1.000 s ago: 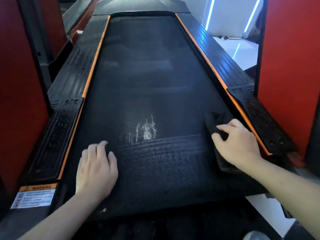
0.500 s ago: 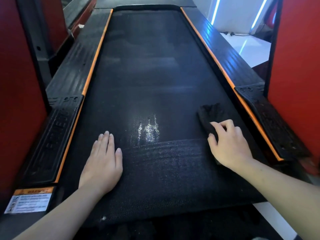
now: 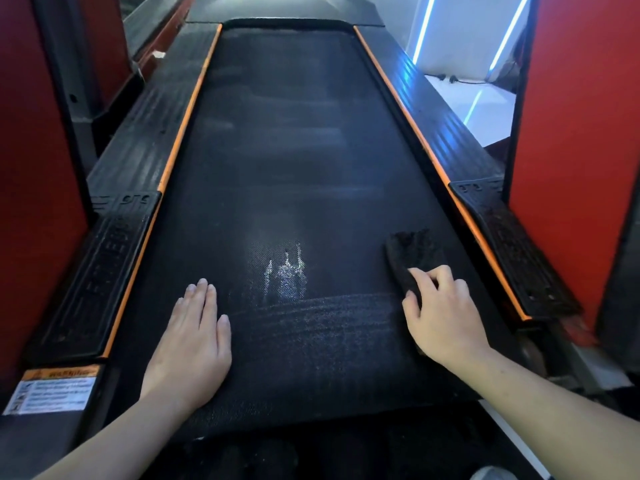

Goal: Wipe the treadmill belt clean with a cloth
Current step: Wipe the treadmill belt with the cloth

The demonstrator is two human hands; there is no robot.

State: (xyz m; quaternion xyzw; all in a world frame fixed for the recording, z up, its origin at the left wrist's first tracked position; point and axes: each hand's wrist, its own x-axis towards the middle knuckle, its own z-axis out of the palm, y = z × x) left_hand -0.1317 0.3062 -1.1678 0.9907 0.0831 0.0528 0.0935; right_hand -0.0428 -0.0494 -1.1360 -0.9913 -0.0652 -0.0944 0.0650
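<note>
Right hand (image 3: 446, 317) seemingly grips cloth (image 3: 412, 258) on belt (image 3: 294, 150).

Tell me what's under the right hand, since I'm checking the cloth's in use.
A dark cloth sticks out ahead of the right hand, on the belt. Its part beneath the palm is hidden.

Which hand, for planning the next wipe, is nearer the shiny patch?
Left. The left hand lies just left of the patch; the right hand, gripping the cloth, is farther right.

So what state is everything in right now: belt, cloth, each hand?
treadmill belt: dark, streaked near the hands, pale glinting patch mid-belt
cloth: dark, bunched, on the belt's right side
right hand: fingers curled round the cloth
left hand: flat on the belt, fingers straight
warning label: stuck on, intact
</note>
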